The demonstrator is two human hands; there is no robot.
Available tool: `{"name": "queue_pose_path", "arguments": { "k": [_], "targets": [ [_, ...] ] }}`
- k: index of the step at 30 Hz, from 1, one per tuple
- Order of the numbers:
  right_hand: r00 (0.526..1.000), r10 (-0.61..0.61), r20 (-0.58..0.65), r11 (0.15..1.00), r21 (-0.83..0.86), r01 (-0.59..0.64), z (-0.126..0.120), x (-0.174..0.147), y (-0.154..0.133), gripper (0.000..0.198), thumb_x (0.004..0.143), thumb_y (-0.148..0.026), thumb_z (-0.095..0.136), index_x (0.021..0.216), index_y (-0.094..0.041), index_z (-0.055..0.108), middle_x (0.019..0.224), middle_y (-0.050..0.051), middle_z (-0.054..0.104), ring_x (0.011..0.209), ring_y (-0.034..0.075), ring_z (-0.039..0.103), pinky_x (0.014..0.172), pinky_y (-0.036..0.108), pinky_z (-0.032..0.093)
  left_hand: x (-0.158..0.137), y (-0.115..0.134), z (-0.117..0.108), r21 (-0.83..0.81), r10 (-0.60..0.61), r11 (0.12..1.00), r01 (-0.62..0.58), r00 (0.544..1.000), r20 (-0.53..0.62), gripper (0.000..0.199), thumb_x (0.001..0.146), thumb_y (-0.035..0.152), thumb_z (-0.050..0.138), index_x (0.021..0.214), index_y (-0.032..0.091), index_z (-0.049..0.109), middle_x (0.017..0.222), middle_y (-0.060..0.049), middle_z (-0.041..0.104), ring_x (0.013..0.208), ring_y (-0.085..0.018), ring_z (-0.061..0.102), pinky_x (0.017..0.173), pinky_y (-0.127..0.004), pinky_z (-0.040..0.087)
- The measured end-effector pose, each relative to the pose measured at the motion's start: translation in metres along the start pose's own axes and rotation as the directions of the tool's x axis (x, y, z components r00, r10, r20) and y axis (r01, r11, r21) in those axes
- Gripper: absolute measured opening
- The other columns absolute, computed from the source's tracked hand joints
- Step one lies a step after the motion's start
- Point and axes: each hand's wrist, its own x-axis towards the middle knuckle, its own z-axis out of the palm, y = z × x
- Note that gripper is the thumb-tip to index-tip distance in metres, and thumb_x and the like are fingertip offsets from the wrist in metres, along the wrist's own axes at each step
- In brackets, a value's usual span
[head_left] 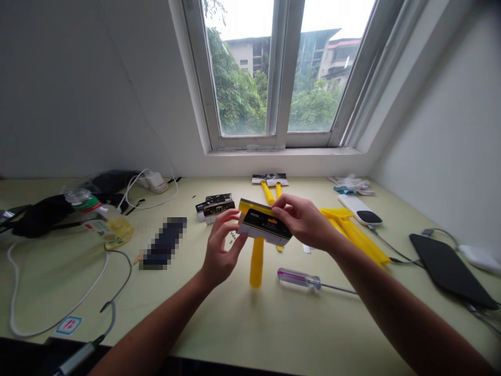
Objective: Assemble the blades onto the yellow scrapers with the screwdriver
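Observation:
Held in both hands above the table is a black, white and yellow cardboard packaging sleeve (pixel 261 223), tilted down to the right. A yellow handle (pixel 257 263) extends below it toward me; whatever sits inside the sleeve is hidden. My left hand (pixel 224 251) grips the sleeve's left end between thumb and fingers. At the upper right edge, the thumb and fingers of my right hand (pixel 302 220) pinch the card. Under my right forearm lies a screwdriver (pixel 299 278) with a clear and purple handle.
Behind the hands lie similar packaging sleeves (pixel 219 208) and two yellow-handled tools (pixel 268 192) with cards on their heads. Yellow pieces (pixel 354 235), a white device (pixel 360 210) and a black phone-like slab (pixel 450 269) are right. A bottle (pixel 117 230), cables and a pixelated dark object (pixel 164 244) are left.

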Motion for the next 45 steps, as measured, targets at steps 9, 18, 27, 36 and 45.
{"name": "queue_pose_path", "arguments": {
  "k": [9,18,27,36,45],
  "targets": [
    [0.979,0.131,-0.158,0.924,0.378,-0.062,-0.029,0.007,0.005,0.031,0.083,-0.047,0.066,0.085,-0.017,0.057,0.064,0.001,0.065,0.056,0.017,0.069,0.057,0.031,0.061,0.000,0.001,-0.008,0.149,0.212,0.938,-0.313,0.858,0.468,0.017,0.087,0.014,0.057,0.100,0.022,0.065,0.093,-0.010,0.071,0.090,-0.025,0.062,0.082,-0.047,0.052],
    [0.587,0.184,-0.789,0.854,0.424,0.302,-0.092,0.015,0.024,0.009,0.081,-0.021,0.066,0.082,-0.015,0.060,0.068,0.002,0.066,0.050,0.014,0.066,0.055,0.031,0.062,0.022,-0.035,-0.031,0.180,0.048,0.983,-0.032,0.995,-0.085,0.025,0.084,0.020,0.063,0.108,0.021,0.058,0.098,-0.007,0.066,0.093,-0.020,0.065,0.087,-0.038,0.053],
    [0.630,0.172,-0.757,0.855,0.432,0.286,-0.086,0.021,0.034,0.011,0.079,-0.022,0.068,0.081,-0.015,0.060,0.070,0.002,0.064,0.057,0.017,0.069,0.057,0.033,0.063,0.051,-0.119,-0.093,0.324,-0.131,0.873,0.365,0.815,-0.564,0.021,0.077,0.027,0.068,0.094,0.016,0.063,0.094,-0.006,0.065,0.081,-0.018,0.067,0.082,-0.034,0.056],
    [0.699,0.101,-0.708,0.888,0.381,0.258,-0.071,0.024,0.039,0.022,0.079,-0.033,0.072,0.084,-0.015,0.060,0.078,0.002,0.061,0.060,0.015,0.067,0.052,0.026,0.060,0.049,-0.139,-0.098,0.406,-0.119,0.820,0.404,0.814,-0.569,0.018,0.077,0.031,0.067,0.086,0.015,0.062,0.095,-0.005,0.061,0.075,-0.014,0.064,0.076,-0.029,0.055],
    [0.720,0.092,-0.688,0.894,0.376,0.245,-0.067,0.024,0.040,0.020,0.079,-0.033,0.071,0.082,-0.016,0.061,0.074,0.000,0.060,0.056,0.014,0.066,0.051,0.028,0.060,0.045,-0.113,-0.087,0.625,0.006,0.718,0.308,0.894,-0.448,0.008,0.078,0.023,0.062,0.083,0.018,0.066,0.103,-0.011,0.058,0.106,-0.027,0.055,0.101,-0.045,0.041]
  ]
}}
